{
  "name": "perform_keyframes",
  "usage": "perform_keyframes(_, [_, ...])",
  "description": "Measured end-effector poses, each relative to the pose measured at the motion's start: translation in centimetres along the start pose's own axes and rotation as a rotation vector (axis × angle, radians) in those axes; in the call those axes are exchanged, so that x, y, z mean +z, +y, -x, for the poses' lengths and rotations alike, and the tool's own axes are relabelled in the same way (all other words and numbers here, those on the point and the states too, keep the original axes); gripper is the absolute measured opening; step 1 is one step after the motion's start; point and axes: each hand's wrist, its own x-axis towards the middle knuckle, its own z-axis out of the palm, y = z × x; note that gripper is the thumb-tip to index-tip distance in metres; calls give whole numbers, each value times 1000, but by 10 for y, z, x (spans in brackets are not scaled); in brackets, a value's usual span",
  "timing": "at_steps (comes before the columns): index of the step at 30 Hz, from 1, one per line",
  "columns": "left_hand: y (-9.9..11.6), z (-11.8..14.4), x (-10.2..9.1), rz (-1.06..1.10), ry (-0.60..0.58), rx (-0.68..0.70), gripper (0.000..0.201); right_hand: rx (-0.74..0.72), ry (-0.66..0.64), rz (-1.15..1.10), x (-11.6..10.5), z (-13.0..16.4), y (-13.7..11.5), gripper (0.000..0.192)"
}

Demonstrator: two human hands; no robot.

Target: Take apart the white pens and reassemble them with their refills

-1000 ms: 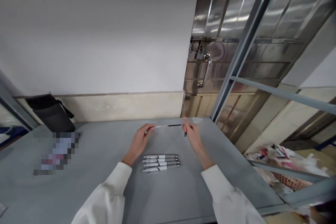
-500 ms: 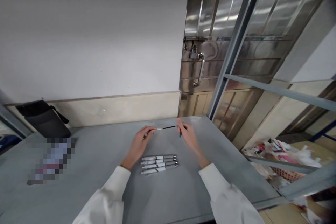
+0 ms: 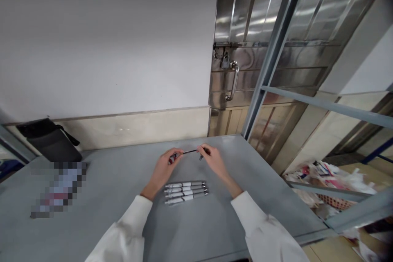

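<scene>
My left hand (image 3: 160, 168) is closed in a pinch on the left end of a thin dark pen refill (image 3: 190, 151), held above the table. A small dark-and-reddish piece (image 3: 172, 158) shows in that hand's curled fingers; its kind is unclear. Pinching the refill's other end is my right hand (image 3: 215, 163). Below its fingers a short dark piece (image 3: 201, 157), perhaps a pen part, sticks out. Several white-and-silver pens (image 3: 184, 199) lie side by side on the table, just below and between my hands.
The grey table (image 3: 116, 192) runs up to a tiled wall base. On the left stand a black pouch (image 3: 57, 141) and a pixelated item (image 3: 61, 188). To the right are a metal frame post (image 3: 267, 65), a steel door (image 3: 245, 57) and a basket of plastic waste (image 3: 334, 184).
My right hand has moved left, closer to my left hand. Less of the refill shows between them, and the pale silver section by my left fingertips is out of sight. The pens stay put.
</scene>
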Motion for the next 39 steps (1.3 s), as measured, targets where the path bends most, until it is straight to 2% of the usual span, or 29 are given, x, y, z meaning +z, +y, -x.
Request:
perform_keyframes(6, [-2,0,-2,3,5,-22,26,13,-39,-52,2,0,2,44])
perform_keyframes(11, [1,0,-4,8,11,-39,26,129,-24,-189,4,-5,14,57])
perform_keyframes(18, [-7,-1,-7,0,86,-60,24,127,102,-290,-2,-11,27,29])
perform_keyframes(24, [-8,1,-8,-18,99,-88,27,107,160,-336,-5,-11,22,33])
perform_keyframes(39, [-8,1,-8,-8,91,-65,25,118,125,-316,-4,-7,11,30])
